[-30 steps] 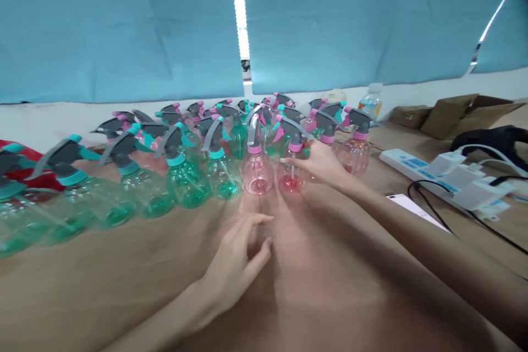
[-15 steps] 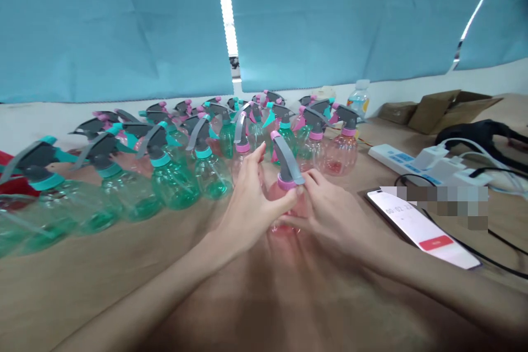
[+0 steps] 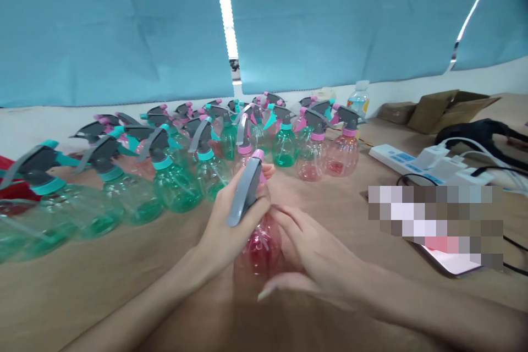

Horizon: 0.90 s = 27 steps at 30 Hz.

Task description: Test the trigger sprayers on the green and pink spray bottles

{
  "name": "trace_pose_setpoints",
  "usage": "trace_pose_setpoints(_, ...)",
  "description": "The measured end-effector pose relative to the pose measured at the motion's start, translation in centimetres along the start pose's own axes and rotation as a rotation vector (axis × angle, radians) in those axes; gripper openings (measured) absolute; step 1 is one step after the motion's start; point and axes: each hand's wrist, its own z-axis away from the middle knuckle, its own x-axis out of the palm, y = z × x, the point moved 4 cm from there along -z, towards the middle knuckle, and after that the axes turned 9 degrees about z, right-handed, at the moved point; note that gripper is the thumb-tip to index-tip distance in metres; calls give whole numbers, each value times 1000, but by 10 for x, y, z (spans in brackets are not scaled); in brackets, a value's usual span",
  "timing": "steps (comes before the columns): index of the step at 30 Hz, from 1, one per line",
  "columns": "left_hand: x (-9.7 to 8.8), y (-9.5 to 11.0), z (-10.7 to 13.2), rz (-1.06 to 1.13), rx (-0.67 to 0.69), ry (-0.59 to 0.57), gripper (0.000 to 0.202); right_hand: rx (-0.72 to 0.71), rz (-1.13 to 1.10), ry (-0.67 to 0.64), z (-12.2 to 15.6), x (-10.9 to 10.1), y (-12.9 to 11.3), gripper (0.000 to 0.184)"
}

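A pink see-through spray bottle (image 3: pixel 259 250) with a grey trigger head and pink nozzle stands in front of me. My left hand (image 3: pixel 233 214) is closed around its neck, below the head, which partly hides the fingers. My right hand (image 3: pixel 313 247) is at the bottle's right side, fingers stretched out and thumb spread apart toward me. Its fingertips lie close against the bottle; whether they touch is hard to tell. Beyond my hands stand more spray bottles, among them a green one (image 3: pixel 175 184) and a pink one (image 3: pixel 342 151).
Rows of green and pink spray bottles fill the left and back of the brown-covered table (image 3: pixel 136 286). To the right are a phone (image 3: pixel 457 261), partly blurred out, a white power strip (image 3: pixel 396 162) with cables, and an open cardboard box (image 3: pixel 437 113). A labelled drink bottle (image 3: pixel 358 99) stands behind.
The held spray bottle has come nearer and a little left, and its head now points away from me. My left hand has closed around its neck; my right hand has loosened, thumb spread.
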Motion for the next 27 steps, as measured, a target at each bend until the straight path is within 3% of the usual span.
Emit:
trace_pose_setpoints(5, -20, -7, 0, -56, 53, 61, 36, 72, 42, -97, 1, 4, 41, 76)
trace_pose_setpoints(8, -35, -16, -4, -85, 1, 94, 28, 131, 82, -158, 6, 11, 65, 70)
trace_pose_setpoints(10, -46, -19, -7, -59, -36, 133, 24, 142, 100, -187, 8, 17, 73, 68)
trace_pose_setpoints(13, -55, -17, -11, 0, -18, 141, 33, 125, 127, -245, 12, 25, 78, 67)
trace_pose_setpoints(17, -52, -16, -10, 49, -17, 107, 41, 109, 154, -280, 15, 31, 78, 73)
trace_pose_setpoints(21, -45, -21, -8, 91, -43, 93, 25, 114, 169, -296, 16, 31, 78, 75)
trace_pose_setpoints(27, -39, -18, -8, 39, -9, 97, 17, 68, 200, -326, 18, 32, 80, 78)
